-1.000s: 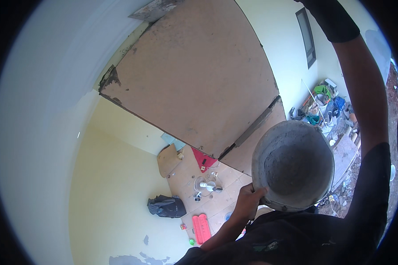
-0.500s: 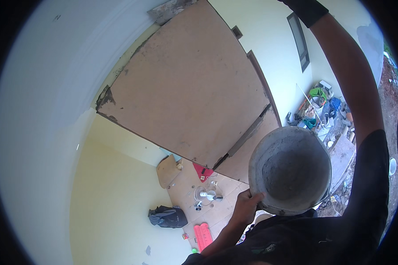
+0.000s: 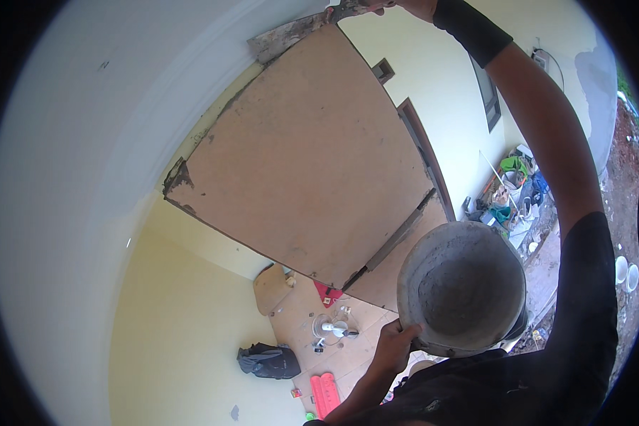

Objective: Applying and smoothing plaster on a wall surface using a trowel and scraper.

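My left hand (image 3: pixel 394 346) grips the rim of a grey, cement-crusted bucket (image 3: pixel 413 312), fingers hidden beneath and thumb over the edge. The bucket is tipped so that its inside faces up; a grey coating covers its walls. At the top edge, my right hand (image 3: pixel 413 7), with a black band at the wrist, is closed on the handle of a dirty, wide-bladed trowel (image 3: pixel 291 37). The blade lies along the white wall or ceiling surface (image 3: pixel 149 92), by the far corner of a brown board (image 3: pixel 305 156). Part of this hand is cut off by the frame.
The board spans the middle, with a dark strip (image 3: pixel 397 231) across it. Far below on the tiled floor are a dark bag (image 3: pixel 268 361), a red long tray-like piece (image 3: pixel 325 396) and a fan-like white item (image 3: pixel 334 328). Heaped clutter (image 3: pixel 511 188) lies at right beside white buckets (image 3: pixel 626 273).
My right hand has come lower into view, and the trowel's handle now shows. The view has shifted, so the board and the bucket sit slightly lower. My left hand still grips the bucket.
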### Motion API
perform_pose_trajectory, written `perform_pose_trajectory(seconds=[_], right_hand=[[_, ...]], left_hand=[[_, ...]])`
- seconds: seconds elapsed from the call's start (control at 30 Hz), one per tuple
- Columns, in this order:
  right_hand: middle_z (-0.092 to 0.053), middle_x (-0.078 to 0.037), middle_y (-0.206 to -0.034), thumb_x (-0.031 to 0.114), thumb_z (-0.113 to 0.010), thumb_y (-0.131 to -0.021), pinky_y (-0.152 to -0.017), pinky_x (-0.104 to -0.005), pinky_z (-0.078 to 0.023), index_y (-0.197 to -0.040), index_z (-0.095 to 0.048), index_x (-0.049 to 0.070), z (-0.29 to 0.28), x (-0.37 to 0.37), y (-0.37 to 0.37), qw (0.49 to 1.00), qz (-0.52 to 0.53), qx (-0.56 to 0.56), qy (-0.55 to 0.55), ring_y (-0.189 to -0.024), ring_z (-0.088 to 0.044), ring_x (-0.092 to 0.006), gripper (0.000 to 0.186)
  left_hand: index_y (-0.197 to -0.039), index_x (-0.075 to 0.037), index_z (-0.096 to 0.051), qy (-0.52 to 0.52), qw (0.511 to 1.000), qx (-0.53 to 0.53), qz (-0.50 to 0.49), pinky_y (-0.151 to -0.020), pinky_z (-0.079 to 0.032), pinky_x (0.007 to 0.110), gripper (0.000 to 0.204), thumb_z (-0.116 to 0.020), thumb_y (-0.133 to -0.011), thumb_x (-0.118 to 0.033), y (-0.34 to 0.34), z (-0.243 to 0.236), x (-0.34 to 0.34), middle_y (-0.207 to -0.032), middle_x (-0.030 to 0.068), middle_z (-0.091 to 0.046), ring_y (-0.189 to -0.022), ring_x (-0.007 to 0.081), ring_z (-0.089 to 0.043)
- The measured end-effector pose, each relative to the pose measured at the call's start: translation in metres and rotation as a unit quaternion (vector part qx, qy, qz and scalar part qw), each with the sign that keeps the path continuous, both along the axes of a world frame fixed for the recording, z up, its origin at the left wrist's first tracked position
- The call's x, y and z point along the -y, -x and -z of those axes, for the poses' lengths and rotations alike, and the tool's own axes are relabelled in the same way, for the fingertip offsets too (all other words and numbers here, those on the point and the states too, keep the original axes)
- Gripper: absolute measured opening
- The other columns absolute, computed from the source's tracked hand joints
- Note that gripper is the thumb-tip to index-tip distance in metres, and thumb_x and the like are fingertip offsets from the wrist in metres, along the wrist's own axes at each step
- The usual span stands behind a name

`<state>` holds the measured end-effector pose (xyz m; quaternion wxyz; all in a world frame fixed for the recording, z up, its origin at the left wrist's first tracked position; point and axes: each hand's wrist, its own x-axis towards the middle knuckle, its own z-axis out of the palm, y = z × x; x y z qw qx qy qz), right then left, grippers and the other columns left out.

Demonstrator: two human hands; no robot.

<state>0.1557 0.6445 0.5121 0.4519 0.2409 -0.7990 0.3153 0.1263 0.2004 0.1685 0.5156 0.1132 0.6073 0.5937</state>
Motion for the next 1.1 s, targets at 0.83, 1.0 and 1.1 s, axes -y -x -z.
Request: perform_pose_trajectory(seconds=[0.83,1.0,1.1], right_hand=[[-0.07,-0.004,-0.081,0.026,-0.06,-0.092,-0.061,-0.0272,-0.048,-0.094,-0.075,0.005,-0.009,0.115,-0.002,0.985,0.119,-0.028,-0.122,-0.067,-0.059,-0.0105,0.026],[-0.068,-0.003,-0.079,0.026,-0.061,-0.093,-0.061,-0.0277,-0.049,-0.092,-0.074,0.004,-0.006,0.084,-0.026,0.987,0.139,-0.024,-0.077,-0.066,-0.058,-0.0105,0.026],[-0.067,-0.001,-0.078,0.029,-0.061,-0.095,-0.058,-0.025,-0.048,-0.093,-0.074,0.007,-0.009,0.058,-0.023,0.99,0.116,-0.017,-0.077,-0.066,-0.057,-0.0089,0.025]], left_hand=[[-0.118,0.016,-0.053,0.001,1.0,0.009,0.018,-0.091,-0.052,0.039,0.036,-0.059,-0.09,-0.007,0.007,0.0,0.002,-0.112,0.023,-0.064,-0.098,0.0301,-0.066],[-0.118,0.016,-0.053,0.005,1.0,0.007,0.027,-0.091,-0.052,0.039,0.036,-0.059,-0.09,-0.007,0.001,0.004,-0.002,-0.111,0.0228,-0.064,-0.098,0.0301,-0.066],[-0.116,0.016,-0.055,-0.01,1.0,-0.003,0.011,-0.084,-0.055,0.039,0.036,-0.059,-0.089,-0.008,0.001,0.0,-0.001,-0.107,0.0228,-0.065,-0.091,0.0294,-0.068]])
